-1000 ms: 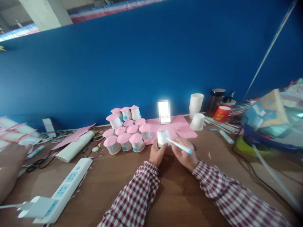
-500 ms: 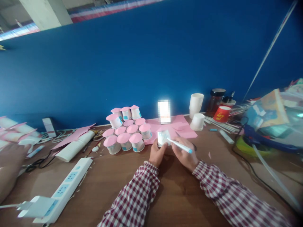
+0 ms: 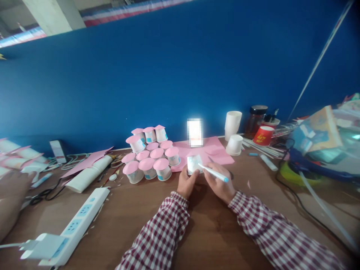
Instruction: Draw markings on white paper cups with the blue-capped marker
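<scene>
My left hand (image 3: 186, 182) is closed around a white paper cup (image 3: 193, 164) that bears faint blue marks on its side. A white marker with a blue end (image 3: 216, 174) is pinched in my right hand (image 3: 219, 185), its tip at the cup's side. Part of the cup is covered by my fingers. Behind it lies a pink paper sheet (image 3: 225, 157). To the left stand several paper cups with pink cone tops (image 3: 147, 165), some with blue patches, a few stacked on others.
White cups (image 3: 233, 125), one upturned cup (image 3: 234, 144) and a red cup (image 3: 263, 135) stand back right. A power strip (image 3: 75, 225) with a plugged-in charger lies front left. Another person's hand (image 3: 14, 187) is at the far left. A black cable (image 3: 298, 200) runs along the right.
</scene>
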### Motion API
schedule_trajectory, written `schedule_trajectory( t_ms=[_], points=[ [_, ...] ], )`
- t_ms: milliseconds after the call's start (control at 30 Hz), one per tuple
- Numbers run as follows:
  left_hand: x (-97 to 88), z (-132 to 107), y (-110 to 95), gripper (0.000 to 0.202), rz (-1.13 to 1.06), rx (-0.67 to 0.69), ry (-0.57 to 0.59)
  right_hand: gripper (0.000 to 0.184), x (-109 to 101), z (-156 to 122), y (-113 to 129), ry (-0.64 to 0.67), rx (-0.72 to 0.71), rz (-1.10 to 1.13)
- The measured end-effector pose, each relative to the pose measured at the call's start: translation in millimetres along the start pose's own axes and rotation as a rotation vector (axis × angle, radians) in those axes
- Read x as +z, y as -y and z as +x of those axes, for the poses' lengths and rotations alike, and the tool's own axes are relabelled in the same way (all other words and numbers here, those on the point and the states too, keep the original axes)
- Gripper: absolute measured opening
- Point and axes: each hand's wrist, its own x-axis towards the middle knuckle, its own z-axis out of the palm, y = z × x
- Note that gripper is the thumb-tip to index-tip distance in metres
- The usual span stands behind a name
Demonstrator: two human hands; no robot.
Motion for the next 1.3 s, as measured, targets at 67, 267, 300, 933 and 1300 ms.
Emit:
schedule_trajectory(
  t_ms=[67,267,300,933,1300],
  points=[
    [0.0,-1,-3,0.040,0.012,-0.003,0.003,0.015,0,0,0,0.003,-0.001,-0.002],
    [0.3,-2,-10,0.039,0.037,0.000,0.004,0.014,1,0,-1,-0.004,-0.005,0.005],
    [0.4,-2,-11,0.039,0.044,-0.002,0.005,0.014,1,0,-1,-0.003,-0.004,0.003],
    [1.1,-3,-13,0.040,0.054,0.004,0.004,0.014,1,1,-1,0.003,0.007,0.009],
    [0.5,-2,-11,0.040,0.056,0.004,-0.007,0.015,1,0,-2,-0.020,-0.008,-0.026]
  ],
)
